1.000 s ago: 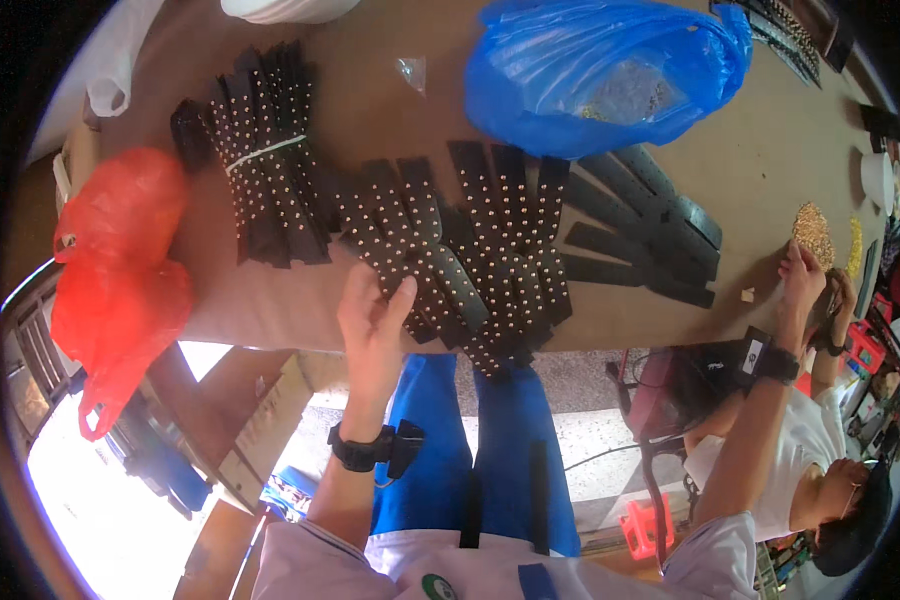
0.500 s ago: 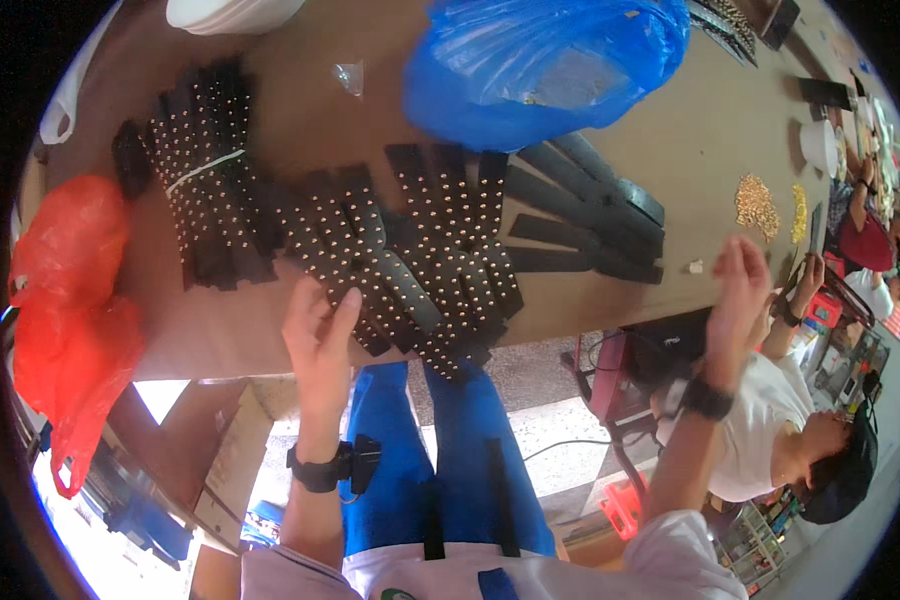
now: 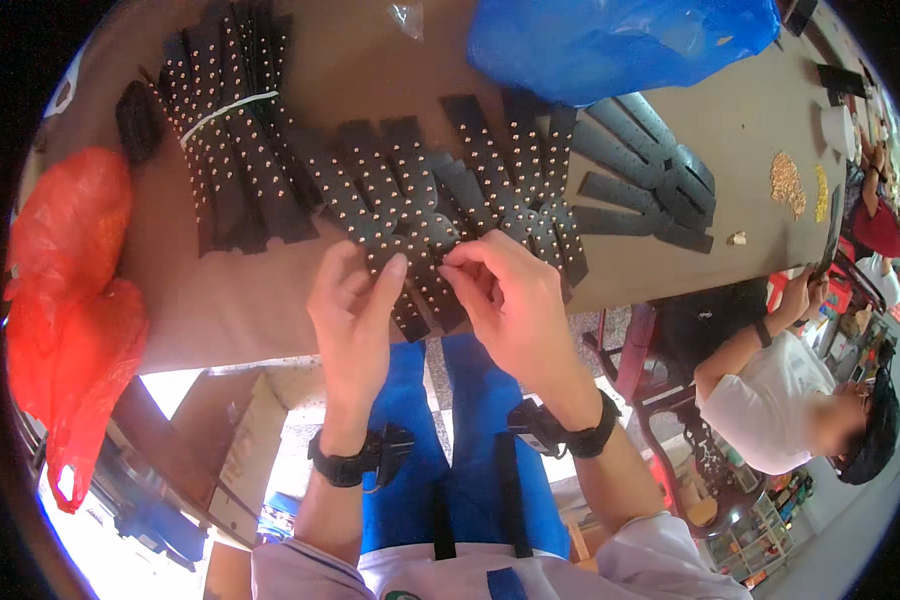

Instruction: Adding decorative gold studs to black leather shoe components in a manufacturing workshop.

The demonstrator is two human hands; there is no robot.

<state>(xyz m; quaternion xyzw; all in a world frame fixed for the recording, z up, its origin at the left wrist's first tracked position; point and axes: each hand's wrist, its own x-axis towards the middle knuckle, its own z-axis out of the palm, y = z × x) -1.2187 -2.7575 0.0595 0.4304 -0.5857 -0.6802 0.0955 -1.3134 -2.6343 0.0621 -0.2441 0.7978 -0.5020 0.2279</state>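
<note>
– The right hand [image 3: 510, 305], how does it stand?
– Thumb and forefinger tips close together, above the flat black multi-strip piece dotted with shiny metal studs [image 3: 400, 208]; whether they pinch something tiny, I can't tell.
– And the left hand [image 3: 353, 315]?
– Half-curled, thumb apart from the fingers, at that piece's near edge.
– Where's the piece?
– On the brown tabletop [image 3: 230, 310], right of the white-banded bundle of studded black strips [image 3: 235, 160].

No text or numbers can be read — far right, perhaps too small.
</note>
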